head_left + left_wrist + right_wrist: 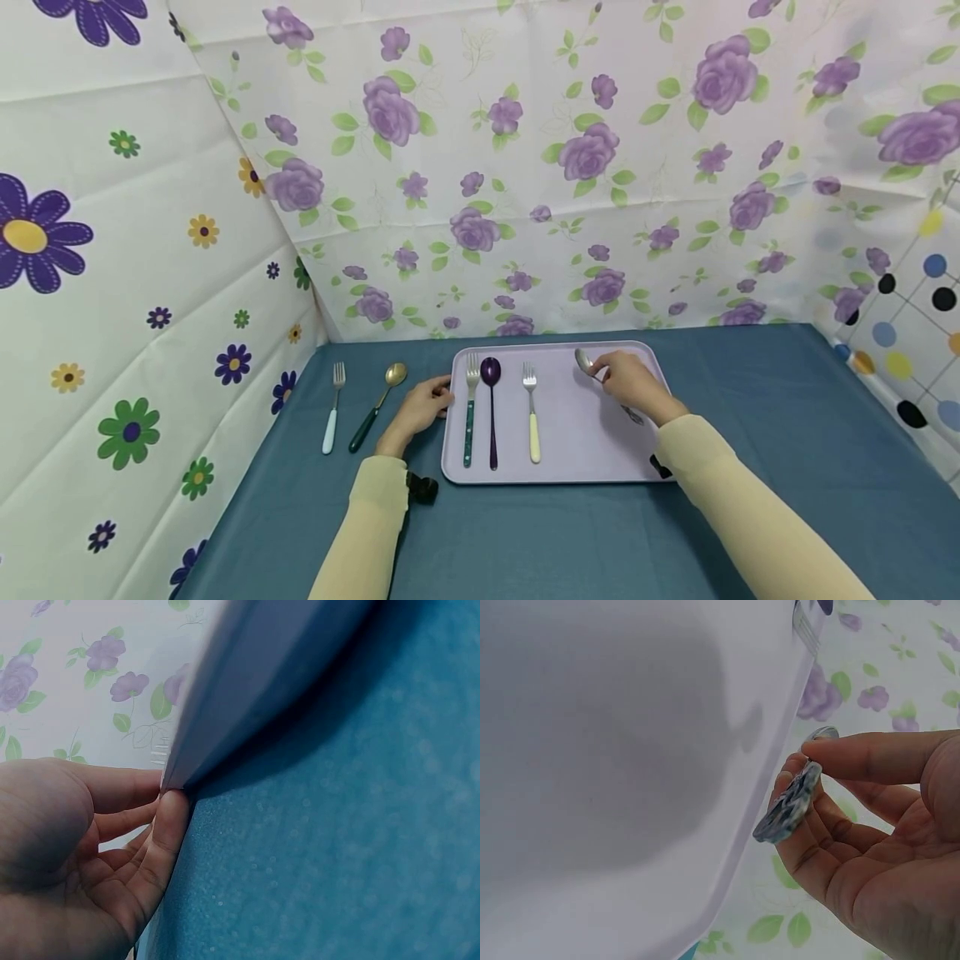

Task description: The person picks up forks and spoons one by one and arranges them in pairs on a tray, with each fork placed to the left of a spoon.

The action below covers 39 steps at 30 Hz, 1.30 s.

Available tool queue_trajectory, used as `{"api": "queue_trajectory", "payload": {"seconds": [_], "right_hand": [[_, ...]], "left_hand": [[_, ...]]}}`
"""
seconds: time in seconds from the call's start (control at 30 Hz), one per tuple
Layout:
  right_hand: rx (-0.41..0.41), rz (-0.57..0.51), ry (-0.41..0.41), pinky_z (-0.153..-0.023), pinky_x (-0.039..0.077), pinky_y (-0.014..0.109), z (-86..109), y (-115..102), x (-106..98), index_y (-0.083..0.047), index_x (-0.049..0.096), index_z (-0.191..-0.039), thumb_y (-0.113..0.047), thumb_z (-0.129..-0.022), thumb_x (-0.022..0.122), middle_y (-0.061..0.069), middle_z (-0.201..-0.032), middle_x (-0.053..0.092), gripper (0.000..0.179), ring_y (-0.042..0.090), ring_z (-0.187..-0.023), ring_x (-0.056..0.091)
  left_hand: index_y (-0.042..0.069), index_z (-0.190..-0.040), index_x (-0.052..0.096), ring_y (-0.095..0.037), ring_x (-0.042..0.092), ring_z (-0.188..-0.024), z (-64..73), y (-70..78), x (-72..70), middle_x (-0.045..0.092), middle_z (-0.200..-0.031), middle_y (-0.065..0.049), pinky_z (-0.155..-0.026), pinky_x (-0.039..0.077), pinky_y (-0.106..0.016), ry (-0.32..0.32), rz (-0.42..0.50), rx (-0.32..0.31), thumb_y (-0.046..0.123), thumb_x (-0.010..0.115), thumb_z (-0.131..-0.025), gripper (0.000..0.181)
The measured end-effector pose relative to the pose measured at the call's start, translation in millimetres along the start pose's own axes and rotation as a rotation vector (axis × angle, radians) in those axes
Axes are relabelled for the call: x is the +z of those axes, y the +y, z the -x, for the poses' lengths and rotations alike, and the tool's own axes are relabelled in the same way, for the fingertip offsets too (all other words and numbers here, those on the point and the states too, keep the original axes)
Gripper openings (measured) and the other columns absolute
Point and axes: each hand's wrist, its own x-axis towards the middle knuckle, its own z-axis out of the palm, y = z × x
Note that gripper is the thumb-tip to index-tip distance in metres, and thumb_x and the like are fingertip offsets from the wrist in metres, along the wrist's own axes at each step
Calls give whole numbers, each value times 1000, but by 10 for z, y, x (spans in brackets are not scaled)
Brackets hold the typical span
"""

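My right hand (635,385) pinches a metal spoon (583,362) between thumb and fingers, above the right part of a pale lilac tray (577,454). The spoon's patterned handle (789,806) points toward the camera in the right wrist view. At the tray's left edge, my left hand (422,407) pinches the rim, thumb and fingertips against it. On the tray lie a green-handled fork (469,417), a dark purple spoon (492,408) and a fork with a pale yellow handle (533,417), side by side.
Left of the tray, a fork with a light blue handle (331,421) and a gold spoon with a green handle (375,414) lie on the blue tablecloth (540,542). Floral sheets (480,167) stand behind and at both sides.
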Motion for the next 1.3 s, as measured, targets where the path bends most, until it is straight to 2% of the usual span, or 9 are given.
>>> {"api": "queue_trajectory", "payload": {"seconds": [0.27,0.47,0.63,0.93,1.3], "right_hand": [[0,-9,-9,-61,51,32,-11,-64,64,4,74,-117,14,-86,52,22,-98,71,40,27,-79,64],[-10,-6,2,-58,48,29,-59,-95,156,3,75,-114,15,-84,52,18,-90,70,39,23,-71,59],[-20,11,18,-59,48,29,-73,-177,246,2,76,-111,16,-81,52,15,-87,69,41,22,-72,59],[8,11,-3,-66,54,34,-88,-313,389,0,76,-114,17,-81,51,20,-100,72,45,24,-79,63],[19,30,-32,-87,58,47,-104,-457,501,4,75,-117,14,-84,56,26,-121,70,39,33,-100,67]], "left_hand": [[-2,-151,51,-21,64,-94,18,3,-6,63,-104,-13,-80,60,-34,5,3,4,7,59,-105,48],[-1,-151,52,-21,63,-93,36,-1,-11,62,-104,-12,-81,60,-34,11,1,-4,8,58,-105,48],[-1,-151,52,-20,63,-93,33,0,-12,61,-103,-12,-81,61,-34,12,1,-2,8,59,-104,48],[-1,-151,52,-20,63,-93,16,13,-11,61,-103,-11,-80,61,-33,12,-10,-7,9,59,-104,48],[-1,-151,52,-19,63,-92,-15,9,13,62,-103,-12,-80,61,-33,9,-7,-2,8,59,-105,47]]}}
